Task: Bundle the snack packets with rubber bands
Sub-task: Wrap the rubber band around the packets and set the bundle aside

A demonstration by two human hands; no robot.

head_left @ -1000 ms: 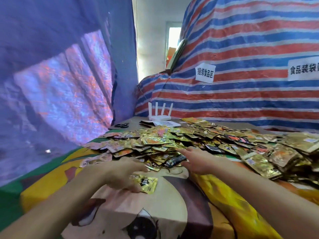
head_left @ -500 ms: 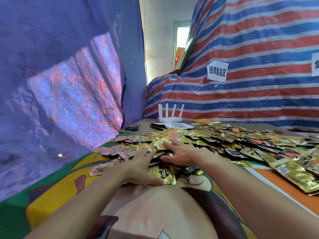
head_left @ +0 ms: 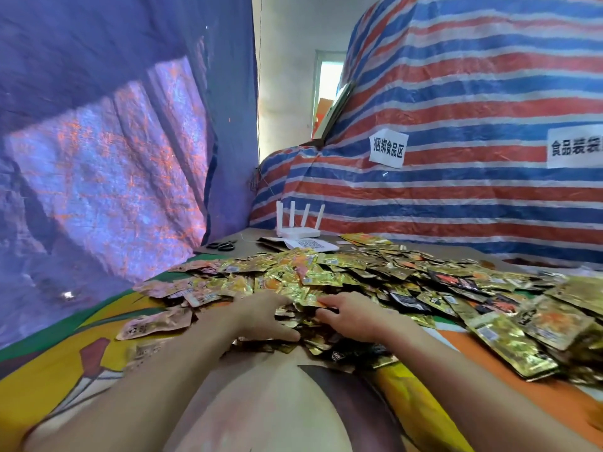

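Observation:
A wide heap of gold, black and orange foil snack packets [head_left: 424,275] covers the middle and right of the table. My left hand [head_left: 261,316] lies on the near edge of the heap, fingers reaching into the packets and thumb spread to the right. My right hand [head_left: 354,319] rests on the packets just beside it, its fingers stretched leftward over them. The two hands are a few centimetres apart. Neither plainly grips a packet. I see no rubber bands.
A colourful cartoon-print cloth [head_left: 261,402] covers the table. A pinkish packet [head_left: 153,324] lies loose at the left. At the back stand a white router [head_left: 298,225], a QR-code sheet [head_left: 313,245] and black scissors [head_left: 222,245]. Striped tarp [head_left: 456,197] walls the back; blue tarp [head_left: 98,158] hangs left.
Both hands have moved forward from the near edge of the cloth onto the heap. The single yellow packet under my left hand is no longer visible. The camera has shifted.

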